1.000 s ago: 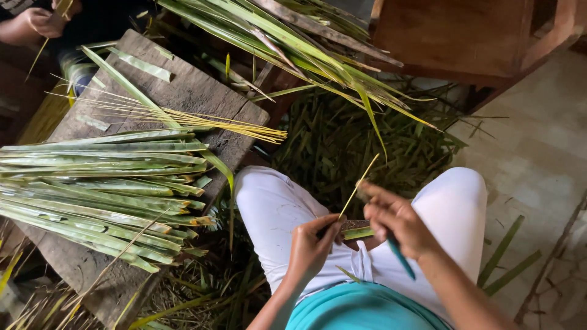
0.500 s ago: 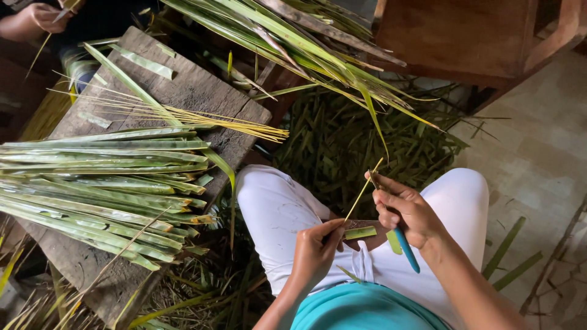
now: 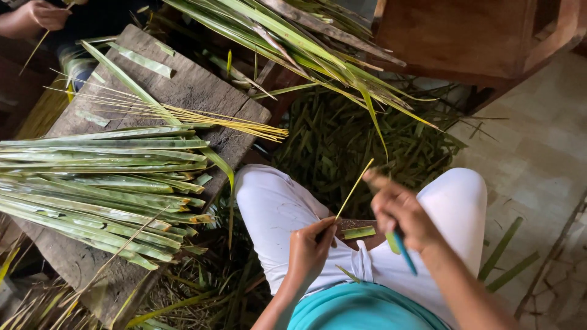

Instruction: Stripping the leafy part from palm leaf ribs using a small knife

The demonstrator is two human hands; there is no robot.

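Over the lap, at six o'clock, the left hand [image 3: 309, 247] pinches the base of a thin yellow leaf rib [image 3: 353, 189], grip closed on it. Just right, the blurred right hand [image 3: 400, 214] is wrapped around a blue-handled knife [image 3: 403, 252]. At nine o'clock, stripped green leaves [image 3: 104, 183] lie stacked on a wooden tabletop [image 3: 195, 91]. Leaf scraps [image 3: 361, 143] cover the floor at twelve.

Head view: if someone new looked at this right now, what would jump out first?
Probably the two hands at lower centre: the left hand pinches a thin yellow leaf rib, while the blurred right hand grips a blue-handled tool over white-trousered knees. To the left, a stack of long green leaf strips lies on a worn wooden board, with a fan of yellow ribs above it.
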